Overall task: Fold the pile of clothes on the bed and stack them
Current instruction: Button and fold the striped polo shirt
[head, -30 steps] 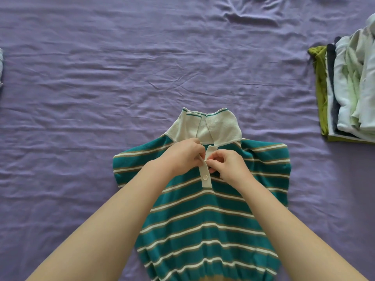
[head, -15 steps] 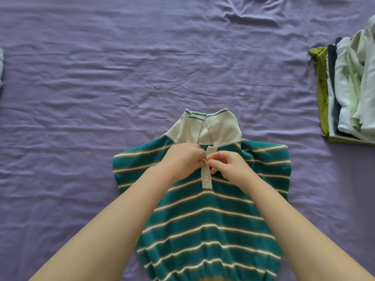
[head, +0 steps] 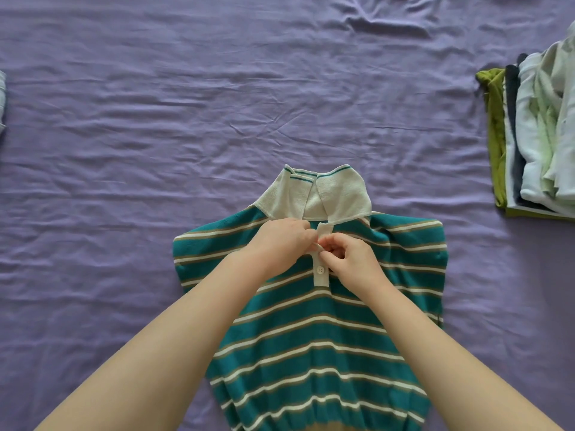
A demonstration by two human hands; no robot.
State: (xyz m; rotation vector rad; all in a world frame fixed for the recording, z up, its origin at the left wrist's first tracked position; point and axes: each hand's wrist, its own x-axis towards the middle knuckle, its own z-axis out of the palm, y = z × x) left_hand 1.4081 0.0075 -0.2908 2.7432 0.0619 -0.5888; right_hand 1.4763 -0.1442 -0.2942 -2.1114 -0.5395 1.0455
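Buttoning up a striped polo before the fold

Striped polo (head: pixel 311 331) lying flat, front up, in the middle of the bed (head: pixel 155 150), cream collar (head: pixel 314 194) pointing away and standing open. Both hands at the placket (head: pixel 320 272): left hand (head: pixel 280 241) pinching the strip near the top, right hand (head: pixel 351 259) curled in and pinching the same spot from the other side, looks like fiddling with the upper button, lower button already done. Finished stack (head: pixel 535 132) sitting well off to the right, a sliver of some other cloth (head: pixel 2 101) at the far left edge. Soft, light, stretchy knit by the look of it, so likely to sag and shift if lifted from one point. Probably best taken at the shoulder seams or side edges with both hands, sleeves folded in first. Ribbed collar looks stiffer, handy as a straight reference line.
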